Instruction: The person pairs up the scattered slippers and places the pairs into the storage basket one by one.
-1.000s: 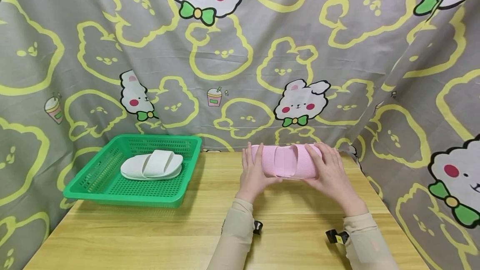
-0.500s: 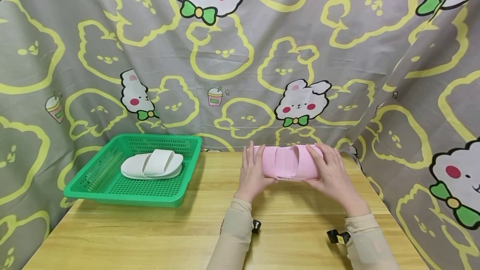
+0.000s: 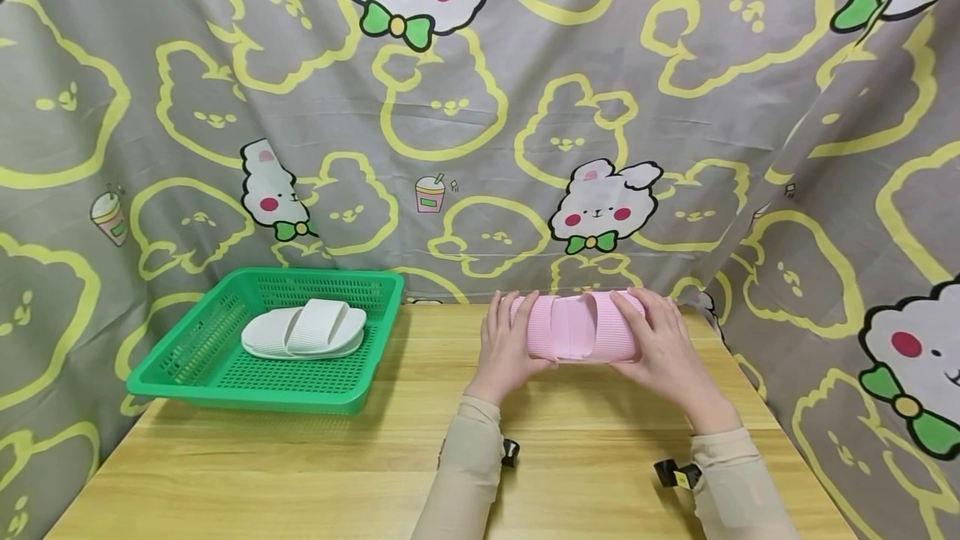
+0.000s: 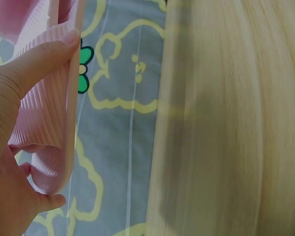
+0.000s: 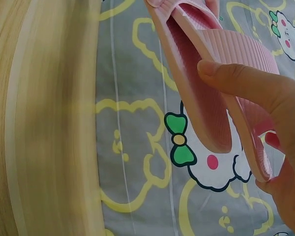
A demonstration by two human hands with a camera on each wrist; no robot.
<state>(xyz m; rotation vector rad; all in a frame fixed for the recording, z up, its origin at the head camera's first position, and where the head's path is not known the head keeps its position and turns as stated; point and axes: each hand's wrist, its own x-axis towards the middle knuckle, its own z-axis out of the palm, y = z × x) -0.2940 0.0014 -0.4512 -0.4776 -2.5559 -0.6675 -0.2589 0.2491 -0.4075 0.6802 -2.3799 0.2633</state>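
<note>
A pair of pink slippers [image 3: 573, 327] with ribbed straps is held up over the far right part of the table, lying crosswise between my two hands. My left hand [image 3: 498, 357] grips the left end; in the left wrist view its thumb [image 4: 49, 54] lies over a strap near the sole's edge. At the right end my right hand [image 3: 667, 352] holds on, fingers over the top and thumb beneath. Two soles show side by side in the right wrist view, the right thumb [image 5: 226, 76] pressing the edge of the nearer slipper [image 5: 243, 128].
A green basket [image 3: 247, 398] with perforated sides stands at the table's left. White slippers [image 3: 303, 332] lie in it. The wooden table [image 3: 322, 473] ends at a patterned curtain [image 3: 480, 132], which also runs along both sides. Small black devices are strapped at both wrists.
My left hand's fingertips have come down a little on the slippers' left end, which has shifted slightly right. The right hand has barely moved. Basket and white slippers are unchanged.
</note>
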